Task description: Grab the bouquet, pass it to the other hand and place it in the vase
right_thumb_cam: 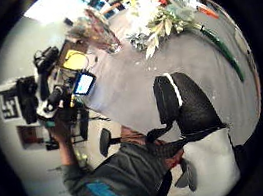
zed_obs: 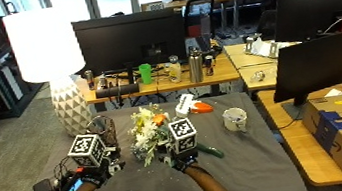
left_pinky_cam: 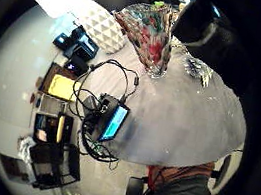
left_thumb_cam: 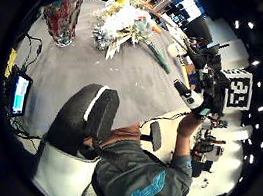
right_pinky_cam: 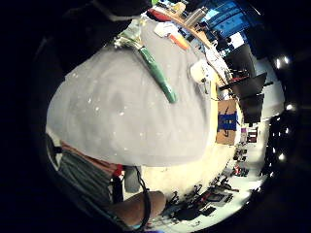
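an office full of dark monitors and desks, and up front a grey-covered bench with the action on it. the bouquet lies flat at bench centre, pale blooms toward ten o'clock, its green wrapped stem running out toward four o'clock. the vase, glassy and patterned, stands upright at nine o'clock of the flowers, just beside them. a white mug sits well off at three o'clock, and a white lamp rises behind the vase.

the right hand hovers low at the stem end, nothing in it; whether its fingers are spread or curled i cannot tell. the left hand hangs near the vase base, also carrying nothing, fingers hidden from here too.

my read: nothing lifted yet. that bunch looks light and floppy at the head, petals easily crushed, and bits look scattered on the cloth. the wrapped stem is the stiff part, so that's where to take it, mid-stem, leaving room for the handover.
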Demonstrator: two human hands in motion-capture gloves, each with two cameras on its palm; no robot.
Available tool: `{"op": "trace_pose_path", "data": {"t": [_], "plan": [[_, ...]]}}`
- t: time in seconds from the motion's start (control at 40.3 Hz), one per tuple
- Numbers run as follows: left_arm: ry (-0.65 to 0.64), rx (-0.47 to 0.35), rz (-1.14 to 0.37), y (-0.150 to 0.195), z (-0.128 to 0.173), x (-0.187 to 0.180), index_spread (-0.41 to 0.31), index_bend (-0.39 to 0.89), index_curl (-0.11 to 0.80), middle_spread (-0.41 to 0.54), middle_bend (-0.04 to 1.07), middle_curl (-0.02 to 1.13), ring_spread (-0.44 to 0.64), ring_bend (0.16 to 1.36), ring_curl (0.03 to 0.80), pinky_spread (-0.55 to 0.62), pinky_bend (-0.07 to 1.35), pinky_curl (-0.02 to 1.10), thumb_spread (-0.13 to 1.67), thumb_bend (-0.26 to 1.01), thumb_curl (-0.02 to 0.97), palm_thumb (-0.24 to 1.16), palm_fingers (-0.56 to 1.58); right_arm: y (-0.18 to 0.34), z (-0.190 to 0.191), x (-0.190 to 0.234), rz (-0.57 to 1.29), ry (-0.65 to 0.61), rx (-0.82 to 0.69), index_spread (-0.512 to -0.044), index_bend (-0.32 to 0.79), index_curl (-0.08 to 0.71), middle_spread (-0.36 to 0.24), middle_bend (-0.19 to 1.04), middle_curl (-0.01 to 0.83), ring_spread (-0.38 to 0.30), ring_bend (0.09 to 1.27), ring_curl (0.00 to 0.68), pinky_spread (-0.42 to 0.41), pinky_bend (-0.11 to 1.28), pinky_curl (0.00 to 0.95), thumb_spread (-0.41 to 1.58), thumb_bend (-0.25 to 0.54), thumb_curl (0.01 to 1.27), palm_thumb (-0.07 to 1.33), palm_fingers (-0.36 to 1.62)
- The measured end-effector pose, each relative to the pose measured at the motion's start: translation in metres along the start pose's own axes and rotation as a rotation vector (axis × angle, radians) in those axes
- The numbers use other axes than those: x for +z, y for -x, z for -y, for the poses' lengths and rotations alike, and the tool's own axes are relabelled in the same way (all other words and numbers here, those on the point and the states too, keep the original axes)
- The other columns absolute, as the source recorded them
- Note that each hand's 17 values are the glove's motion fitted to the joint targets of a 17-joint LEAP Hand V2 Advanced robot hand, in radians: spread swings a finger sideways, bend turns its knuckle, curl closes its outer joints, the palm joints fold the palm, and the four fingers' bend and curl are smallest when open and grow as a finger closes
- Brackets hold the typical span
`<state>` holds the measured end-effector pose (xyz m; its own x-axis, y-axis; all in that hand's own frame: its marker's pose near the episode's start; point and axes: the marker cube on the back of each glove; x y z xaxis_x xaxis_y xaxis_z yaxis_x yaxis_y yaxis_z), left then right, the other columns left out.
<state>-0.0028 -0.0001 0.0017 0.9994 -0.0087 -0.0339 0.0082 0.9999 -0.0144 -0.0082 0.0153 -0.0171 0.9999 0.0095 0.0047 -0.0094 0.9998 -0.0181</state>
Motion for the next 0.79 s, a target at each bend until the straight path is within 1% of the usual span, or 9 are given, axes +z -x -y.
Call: {"op": "trace_pose_path", "data": {"t": [0.025,0.074,0.124,0.198,0.273,0.397,0.521,0.67,0.794], "plan": [[0.002,-0.001,-0.005,0.001,0.0,0.0,-0.039,0.17,0.053,0.023,0.21,0.06,0.09,0.48,0.096,0.16,0.34,0.07,0.42,0.1,0.046,0.18,0.61,0.002,-0.003,-0.004,0.002,0.003,0.002,-0.158,0.15,0.04,0.028,0.26,0.069,0.083,0.26,0.049,0.156,0.42,0.091,0.42,0.297,0.09,0.44,0.44],[0.009,-0.006,-0.022,0.003,0.0,0.001,-0.049,0.16,0.082,0.029,0.21,0.1,0.11,0.5,0.145,0.2,0.35,0.11,0.55,0.1,0.062,0.2,0.59,0.006,-0.011,-0.012,0.01,0.014,0.009,-0.197,0.15,0.076,0.036,0.26,0.096,0.107,0.27,0.08,0.196,0.44,0.137,0.57,0.32,0.12,0.48,0.42],[0.02,-0.013,-0.037,0.006,0.0,0.001,-0.056,0.16,0.105,0.034,0.2,0.14,0.13,0.52,0.18,0.24,0.36,0.15,0.65,0.09,0.076,0.21,0.57,0.006,-0.011,-0.011,0.018,0.019,0.011,-0.227,0.15,0.104,0.045,0.26,0.119,0.126,0.28,0.107,0.227,0.45,0.167,0.69,0.329,0.14,0.5,0.4],[0.03,-0.024,-0.057,0.01,-0.001,0.002,-0.063,0.16,0.134,0.039,0.19,0.17,0.15,0.53,0.207,0.27,0.36,0.18,0.77,0.08,0.096,0.21,0.55,0.005,-0.006,-0.005,0.023,0.028,0.01,-0.259,0.15,0.131,0.055,0.26,0.149,0.147,0.28,0.131,0.261,0.46,0.197,0.83,0.331,0.16,0.52,0.38],[0.031,-0.035,-0.072,0.011,-0.001,0.0,-0.068,0.16,0.158,0.049,0.18,0.19,0.17,0.54,0.223,0.3,0.36,0.2,0.85,0.07,0.115,0.22,0.54,0.006,-0.008,-0.006,0.031,0.041,0.007,-0.281,0.14,0.148,0.06,0.26,0.174,0.162,0.29,0.148,0.284,0.46,0.218,0.94,0.324,0.18,0.53,0.37],[0.035,-0.043,-0.08,0.012,-0.002,0.0,-0.072,0.16,0.191,0.056,0.18,0.22,0.18,0.54,0.24,0.32,0.35,0.23,0.94,0.04,0.142,0.23,0.52,0.004,0.0,0.002,0.03,0.034,-0.005,-0.3,0.14,0.172,0.065,0.26,0.205,0.179,0.29,0.167,0.307,0.47,0.243,1.06,0.303,0.21,0.54,0.35],[0.027,-0.04,-0.069,0.012,-0.001,0.003,-0.073,0.15,0.217,0.059,0.17,0.24,0.19,0.55,0.252,0.34,0.35,0.25,0.99,0.01,0.167,0.24,0.51,0.006,-0.004,0.0,0.04,0.051,-0.002,-0.311,0.14,0.189,0.068,0.26,0.233,0.189,0.3,0.185,0.32,0.48,0.263,1.13,0.279,0.24,0.55,0.33],[0.008,-0.031,-0.052,0.01,0.0,0.004,-0.074,0.15,0.242,0.061,0.18,0.26,0.2,0.56,0.263,0.34,0.34,0.27,1.02,-0.01,0.191,0.25,0.5,-0.007,-0.001,0.007,0.026,0.064,0.003,-0.319,0.13,0.202,0.07,0.25,0.26,0.195,0.3,0.204,0.327,0.48,0.284,1.18,0.243,0.26,0.55,0.32],[0.019,-0.027,-0.062,0.007,-0.002,0.006,-0.074,0.15,0.259,0.062,0.18,0.27,0.21,0.55,0.268,0.35,0.34,0.28,1.04,-0.02,0.207,0.25,0.49,-0.03,-0.002,0.008,-0.003,0.075,0.047,-0.322,0.11,0.202,0.071,0.25,0.279,0.199,0.31,0.217,0.331,0.51,0.304,1.18,0.194,0.27,0.54,0.28]]}}
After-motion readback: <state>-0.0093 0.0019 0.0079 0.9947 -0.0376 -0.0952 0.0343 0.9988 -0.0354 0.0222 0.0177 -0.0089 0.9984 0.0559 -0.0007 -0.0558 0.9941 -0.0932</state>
